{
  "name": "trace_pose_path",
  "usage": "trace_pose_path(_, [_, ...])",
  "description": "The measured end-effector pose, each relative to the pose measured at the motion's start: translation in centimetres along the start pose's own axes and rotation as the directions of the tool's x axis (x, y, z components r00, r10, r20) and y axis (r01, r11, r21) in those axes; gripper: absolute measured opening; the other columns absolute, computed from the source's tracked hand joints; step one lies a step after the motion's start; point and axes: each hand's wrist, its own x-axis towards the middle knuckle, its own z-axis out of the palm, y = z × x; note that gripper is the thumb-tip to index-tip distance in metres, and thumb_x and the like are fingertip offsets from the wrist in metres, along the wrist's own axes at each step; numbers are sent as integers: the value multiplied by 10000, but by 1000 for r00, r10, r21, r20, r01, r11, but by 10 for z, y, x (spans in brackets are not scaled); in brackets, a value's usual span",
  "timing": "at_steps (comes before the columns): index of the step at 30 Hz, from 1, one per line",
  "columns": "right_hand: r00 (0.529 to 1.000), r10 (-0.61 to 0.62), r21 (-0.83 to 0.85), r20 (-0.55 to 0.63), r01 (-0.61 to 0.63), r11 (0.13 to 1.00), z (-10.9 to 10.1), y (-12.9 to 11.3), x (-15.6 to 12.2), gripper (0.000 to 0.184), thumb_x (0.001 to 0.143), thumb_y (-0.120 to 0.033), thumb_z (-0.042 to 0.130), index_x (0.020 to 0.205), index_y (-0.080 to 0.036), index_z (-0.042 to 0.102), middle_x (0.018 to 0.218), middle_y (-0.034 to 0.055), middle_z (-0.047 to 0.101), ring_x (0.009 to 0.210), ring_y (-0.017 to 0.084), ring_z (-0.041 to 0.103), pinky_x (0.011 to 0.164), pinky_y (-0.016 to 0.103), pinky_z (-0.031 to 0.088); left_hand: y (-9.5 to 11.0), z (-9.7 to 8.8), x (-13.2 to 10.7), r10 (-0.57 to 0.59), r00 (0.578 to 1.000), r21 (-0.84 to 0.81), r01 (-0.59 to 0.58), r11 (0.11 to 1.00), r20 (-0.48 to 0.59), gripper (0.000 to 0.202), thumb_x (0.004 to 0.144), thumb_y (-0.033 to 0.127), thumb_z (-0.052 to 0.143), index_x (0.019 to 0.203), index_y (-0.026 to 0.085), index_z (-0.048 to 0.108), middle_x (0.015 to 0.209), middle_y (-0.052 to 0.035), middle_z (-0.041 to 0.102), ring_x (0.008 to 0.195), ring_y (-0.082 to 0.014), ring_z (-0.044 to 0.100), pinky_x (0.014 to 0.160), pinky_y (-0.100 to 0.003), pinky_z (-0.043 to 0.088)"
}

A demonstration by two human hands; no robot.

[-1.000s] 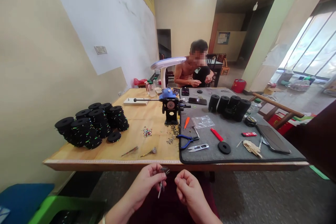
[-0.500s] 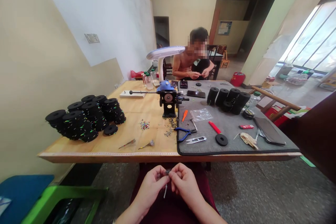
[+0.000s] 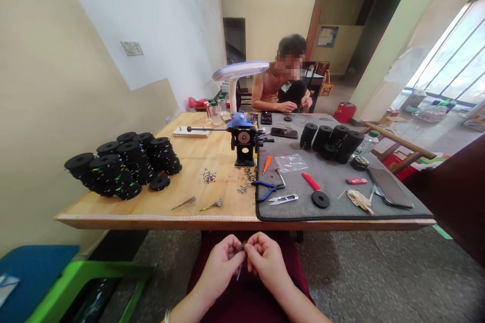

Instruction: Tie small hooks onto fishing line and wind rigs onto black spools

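Note:
Over my lap, just in front of the table edge, my left hand (image 3: 226, 258) and my right hand (image 3: 264, 258) meet with fingertips pinched together. Between them is a small dark grey piece (image 3: 243, 246), mostly covered by the fingers, so its kind is unclear. A thin pale strip (image 3: 238, 273) hangs below the left fingers. On the table nearest the hands lie a pair of thread snips (image 3: 283, 200), blue-handled pliers (image 3: 268, 190) and two small bundles of thin stems, one of them a fanned bundle (image 3: 212, 205).
Stacks of black foam spools (image 3: 131, 154) stand at left, more black spools (image 3: 329, 140) at right on the grey mat (image 3: 295, 171). A lamp (image 3: 239, 70) rises behind a black hand-cranked winder (image 3: 244, 144). Coloured beads (image 3: 208, 175) lie on the wood. Another person (image 3: 271, 88) sits opposite.
The view has tilted slightly. My hands keep almost the same pinch at the same place. Across the table, the other person's hands have moved apart and lower.

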Motion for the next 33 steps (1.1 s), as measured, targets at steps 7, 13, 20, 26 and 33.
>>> trace_pose_path(7, [1000,-10,-35,-6,10,999,-1,1,0,288,751,-435,612,694,-167,522,416,-59,518,323,49,364,359,159,272,1,1,0,-6,999,21,7,1000,-37,250,690,316,670,631,193,461,488,56,543,418,-86,462,425,-195,351])
trace_pose_path(13, [999,-40,-33,-15,40,999,1,4,1,243,753,-380,612,673,-185,492,398,-70,494,335,59,382,369,162,286,2,3,0,-13,1000,-18,12,1000,-28,259,695,300,687,631,187,462,482,56,542,417,-84,475,422,-193,371])
trace_pose_path(20, [1000,29,115,0,-29,993,0,4,2,317,727,-459,622,669,-195,456,366,-98,454,295,46,332,335,157,252,1,1,-1,-118,987,-401,154,903,113,205,725,249,708,808,176,534,709,12,629,607,-129,615,573,-243,472])
trace_pose_path(26, [998,59,184,26,-63,981,1,9,4,321,721,-454,632,686,-183,464,360,-91,475,292,37,328,328,148,240,2,0,-1,-131,980,-422,182,888,148,205,717,259,731,707,152,556,641,4,618,587,-123,607,587,-238,456])
trace_pose_path(33, [994,111,136,21,-113,984,-1,8,3,335,716,-466,626,655,-184,455,364,-83,491,290,27,312,329,149,222,-7,-3,4,-148,987,-440,160,884,61,200,697,269,745,717,147,588,627,15,592,600,-103,549,564,-214,422])
